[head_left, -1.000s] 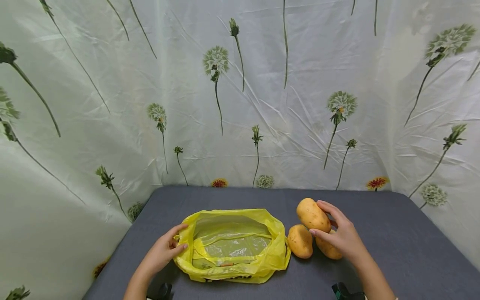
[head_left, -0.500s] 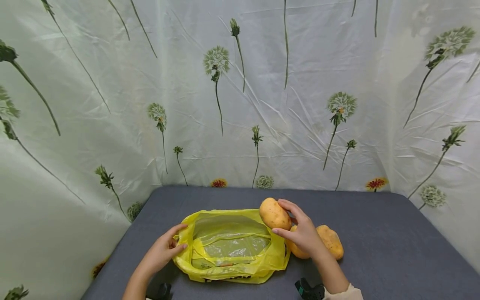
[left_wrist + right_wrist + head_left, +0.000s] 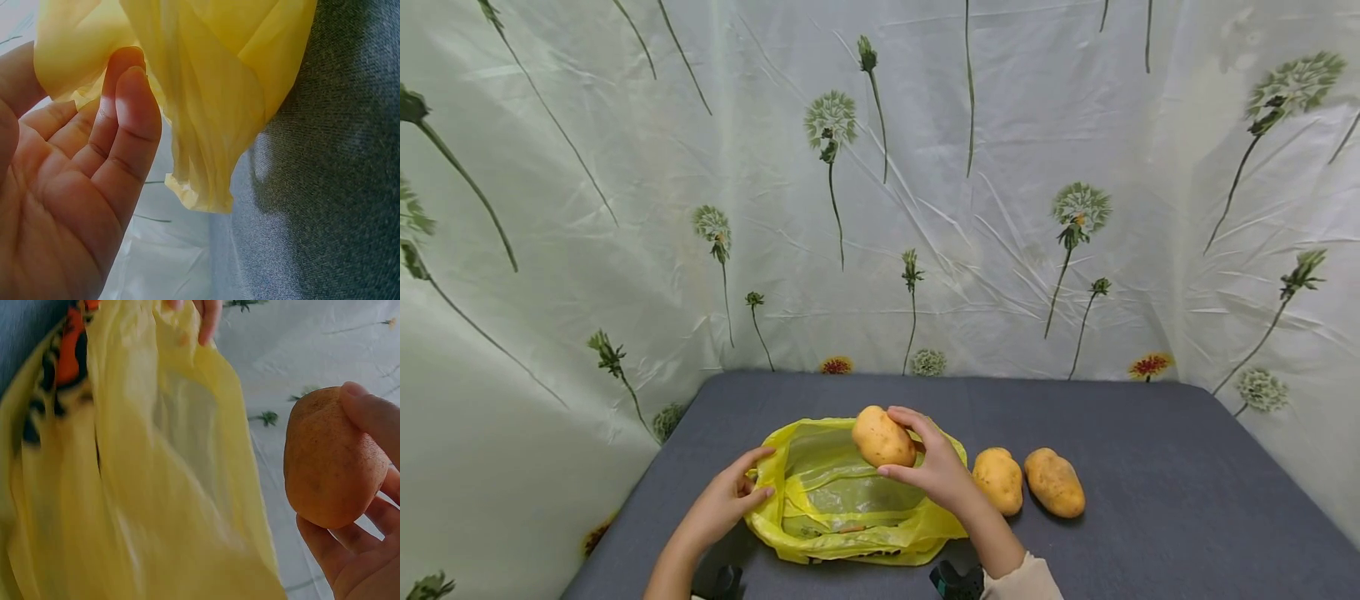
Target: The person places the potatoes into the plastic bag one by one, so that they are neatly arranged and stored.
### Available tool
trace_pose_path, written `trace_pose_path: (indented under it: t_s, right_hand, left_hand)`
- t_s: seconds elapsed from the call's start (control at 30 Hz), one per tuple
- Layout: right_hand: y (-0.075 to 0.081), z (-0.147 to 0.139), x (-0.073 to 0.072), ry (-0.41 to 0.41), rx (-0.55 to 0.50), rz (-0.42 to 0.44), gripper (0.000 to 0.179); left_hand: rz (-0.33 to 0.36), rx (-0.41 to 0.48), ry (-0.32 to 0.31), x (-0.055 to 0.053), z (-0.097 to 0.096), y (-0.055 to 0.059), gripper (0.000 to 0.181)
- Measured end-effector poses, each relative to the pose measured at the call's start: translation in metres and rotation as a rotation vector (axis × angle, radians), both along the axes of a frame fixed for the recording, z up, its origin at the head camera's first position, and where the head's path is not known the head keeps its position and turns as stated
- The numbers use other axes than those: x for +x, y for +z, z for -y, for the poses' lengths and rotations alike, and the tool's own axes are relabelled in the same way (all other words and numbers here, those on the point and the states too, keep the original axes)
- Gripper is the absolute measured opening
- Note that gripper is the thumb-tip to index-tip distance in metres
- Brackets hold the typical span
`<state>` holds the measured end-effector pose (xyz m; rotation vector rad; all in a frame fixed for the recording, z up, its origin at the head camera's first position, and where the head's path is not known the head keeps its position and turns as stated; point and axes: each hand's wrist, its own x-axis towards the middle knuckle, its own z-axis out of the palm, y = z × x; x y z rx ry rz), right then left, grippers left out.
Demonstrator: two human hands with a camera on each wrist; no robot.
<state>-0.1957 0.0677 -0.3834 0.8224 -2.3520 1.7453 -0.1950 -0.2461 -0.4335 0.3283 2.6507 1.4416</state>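
A yellow plastic bag point(image 3: 838, 547) lies on its base with its mouth spread open. My left hand point(image 3: 718, 504) holds the left edge of that mouth, and the left wrist view shows thumb and fingers at the thin plastic point(image 3: 219, 81). Between the thumb and fingers of my right hand point(image 3: 938, 463) is a potato point(image 3: 880, 435), held up over the right part of the opening. The right wrist view has this potato point(image 3: 331, 459) beside the bag's wall point(image 3: 181, 531), apart from it. Two more potatoes, one nearer point(image 3: 997, 481) and one farther point(image 3: 1055, 483), lie right of the bag.
The dark grey padded tabletop point(image 3: 1157, 492) extends to the right of the potatoes and behind the bag. A pale curtain point(image 3: 880, 208) printed with dandelions hangs along the back and both sides.
My right hand has carried the potato leftward from above the other two potatoes to over the bag's mouth. Both potatoes on the table are now uncovered. My left hand has stayed at the bag's edge.
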Motion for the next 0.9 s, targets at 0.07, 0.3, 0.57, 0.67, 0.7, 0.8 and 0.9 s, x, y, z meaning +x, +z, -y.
trace_pose_path:
  t_s: [0.07,0.3,0.57,0.67,0.7,0.8,0.9]
  right_hand:
    - [-0.002,0.007,-0.001,0.029,-0.021,0.033,0.065]
    - [-0.012,0.031,-0.005,0.099,-0.035,0.067,0.064]
    - [-0.026,0.055,-0.009,0.142,-0.029,0.102,0.063]
    - [-0.040,0.062,-0.015,0.143,-0.015,0.113,0.064]
    - [-0.046,0.064,-0.018,0.141,-0.010,0.120,0.064]
    - [-0.061,0.068,-0.024,0.142,-0.007,0.135,0.064]
    - [-0.069,0.070,-0.026,0.137,0.002,0.168,0.063]
  left_hand:
    - [-0.001,0.001,-0.004,0.000,0.000,0.000,0.058]
    - [-0.003,-0.009,0.000,-0.001,-0.001,-0.001,0.057]
    - [0.000,-0.018,0.002,0.006,-0.006,0.011,0.054]
    - [0.003,-0.010,-0.003,0.002,-0.002,0.004,0.056]
    - [0.006,-0.005,-0.003,0.000,0.001,-0.001,0.057]
    - [0.009,0.006,-0.006,-0.001,0.000,-0.001,0.057]
    - [0.008,0.006,-0.006,-0.001,0.000,-0.001,0.057]
